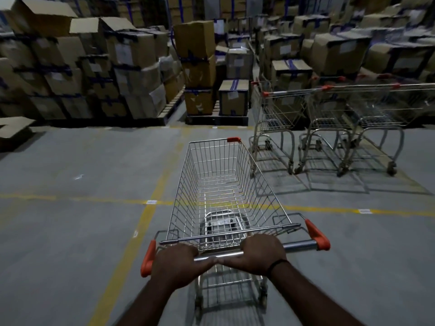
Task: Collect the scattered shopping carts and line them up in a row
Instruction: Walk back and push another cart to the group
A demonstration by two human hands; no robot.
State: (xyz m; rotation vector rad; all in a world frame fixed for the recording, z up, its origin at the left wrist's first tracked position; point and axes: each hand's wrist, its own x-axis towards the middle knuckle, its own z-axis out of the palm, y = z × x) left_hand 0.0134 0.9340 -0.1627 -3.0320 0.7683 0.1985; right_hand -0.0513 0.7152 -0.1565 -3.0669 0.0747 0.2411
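Note:
A wire shopping cart [219, 184] with orange corner caps stands right in front of me, its basket empty. My left hand [175, 264] grips its metal handle bar [299, 246] near the left end, and my right hand [262, 254] grips the bar just right of the middle; the thumbs nearly meet under the bar. Ahead on the right, three more carts [329, 123] stand side by side in a row, facing the stacked boxes. The front of my cart sits just left of that row's leftmost cart [273, 118].
Stacks of taped cardboard boxes [94, 67] on pallets wall the far side, with one tall stack [200, 67] straight ahead. Yellow lines [146, 215] cross the grey concrete floor. A flattened carton [14, 128] lies at the far left. Open floor spreads to my left.

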